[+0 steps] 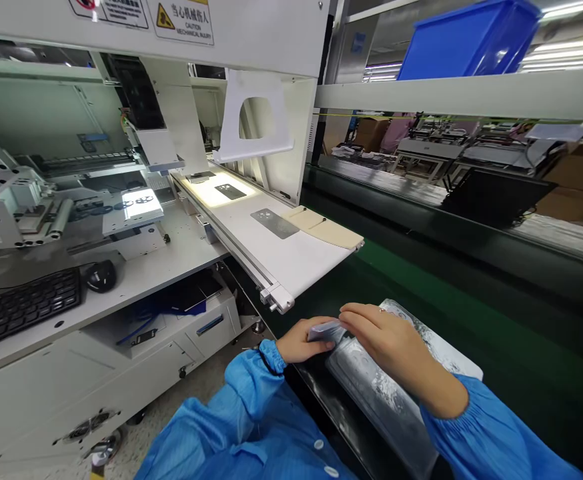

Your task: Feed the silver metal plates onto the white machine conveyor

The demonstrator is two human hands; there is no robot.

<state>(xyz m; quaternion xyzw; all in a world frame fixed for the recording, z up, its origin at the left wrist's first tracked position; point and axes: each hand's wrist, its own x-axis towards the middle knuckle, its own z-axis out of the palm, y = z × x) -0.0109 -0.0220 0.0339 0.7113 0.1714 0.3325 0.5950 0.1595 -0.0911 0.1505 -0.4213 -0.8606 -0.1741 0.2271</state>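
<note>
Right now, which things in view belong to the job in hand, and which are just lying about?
In the job, judging by the hands:
thin flat piece, in the left hand's grip
plastic tray, below the right hand
probably the grey panels on the conveyor

Lying about, apparently:
keyboard
mouse
blue bin

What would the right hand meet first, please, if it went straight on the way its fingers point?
The right hand would probably meet the thin pieces held in the left hand; whether it already touches them is unclear.
</note>
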